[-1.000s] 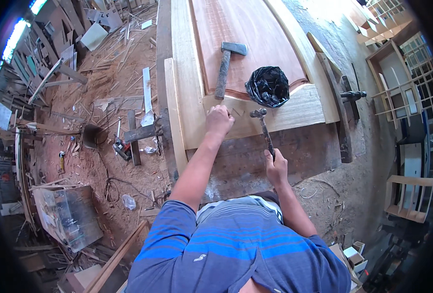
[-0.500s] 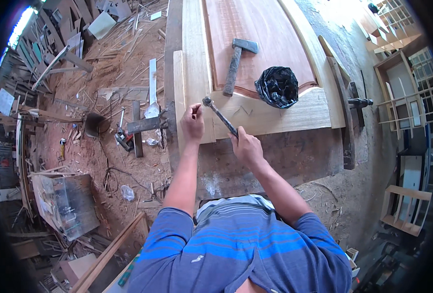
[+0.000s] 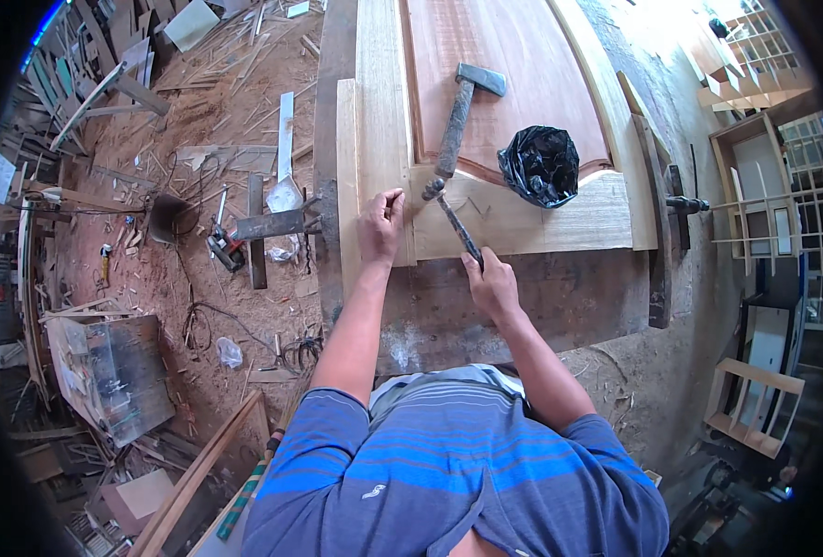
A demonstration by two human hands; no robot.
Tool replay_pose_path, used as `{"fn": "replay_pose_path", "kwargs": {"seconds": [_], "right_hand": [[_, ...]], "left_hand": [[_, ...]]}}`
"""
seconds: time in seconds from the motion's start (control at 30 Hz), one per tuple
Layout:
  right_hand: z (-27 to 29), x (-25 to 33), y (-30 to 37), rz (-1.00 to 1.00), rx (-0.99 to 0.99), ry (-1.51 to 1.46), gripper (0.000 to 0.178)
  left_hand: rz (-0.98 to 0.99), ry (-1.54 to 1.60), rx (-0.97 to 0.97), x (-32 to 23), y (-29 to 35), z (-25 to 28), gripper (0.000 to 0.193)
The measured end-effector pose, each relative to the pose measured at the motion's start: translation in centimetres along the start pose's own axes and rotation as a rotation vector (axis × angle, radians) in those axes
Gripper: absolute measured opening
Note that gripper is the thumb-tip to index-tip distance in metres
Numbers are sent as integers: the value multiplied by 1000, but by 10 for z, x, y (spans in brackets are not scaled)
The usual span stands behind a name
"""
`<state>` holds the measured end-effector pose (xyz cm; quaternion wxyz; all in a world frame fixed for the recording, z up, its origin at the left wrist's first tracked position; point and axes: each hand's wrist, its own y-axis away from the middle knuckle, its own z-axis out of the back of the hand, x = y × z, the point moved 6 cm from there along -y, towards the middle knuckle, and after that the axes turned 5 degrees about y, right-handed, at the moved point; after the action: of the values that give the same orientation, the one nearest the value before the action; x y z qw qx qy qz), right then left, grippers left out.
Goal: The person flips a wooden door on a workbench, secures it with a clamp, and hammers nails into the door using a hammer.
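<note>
My right hand is wrapped round the lower end of a slim, dark-handled hammer, whose small metal head hangs above the door's lower rail. Over the left side of the wooden panel door, my left hand is closed in a pinch; whatever its fingertips hold is too small to make out. A heavier hammer with a grey steel head and a worn wooden handle lies on the reddish panel. To its right sits an open black plastic bag, its inside dark.
The door rests on a dark workbench. Clamps stand at both sides, the left clamp and the right clamp. Wood scraps and cables litter the dirt floor at left, near a worn box. Wooden frames stand at far right.
The hammer in my right hand has shifted right, its head now farther from my left hand. My left hand keeps its pinch near the same spot. The whole view has shifted slightly.
</note>
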<state>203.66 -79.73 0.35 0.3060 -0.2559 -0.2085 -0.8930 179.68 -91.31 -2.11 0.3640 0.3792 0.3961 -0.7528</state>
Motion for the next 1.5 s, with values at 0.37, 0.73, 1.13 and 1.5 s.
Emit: {"fn": "replay_pose_path", "kwargs": {"seconds": [0.37, 0.73, 1.13, 1.5], "right_hand": [[13, 33, -2, 135, -19, -4, 40], [23, 58, 4, 256, -10, 63, 36], [53, 87, 17, 367, -103, 5, 35], [53, 73, 14, 343, -196, -73, 29]], "left_hand": [[9, 16, 49, -3, 2, -5, 21], [-94, 53, 3, 1, 3, -3, 41], [-74, 88, 1, 1, -2, 1, 47], [-125, 30, -38, -1, 0, 4, 46]]}}
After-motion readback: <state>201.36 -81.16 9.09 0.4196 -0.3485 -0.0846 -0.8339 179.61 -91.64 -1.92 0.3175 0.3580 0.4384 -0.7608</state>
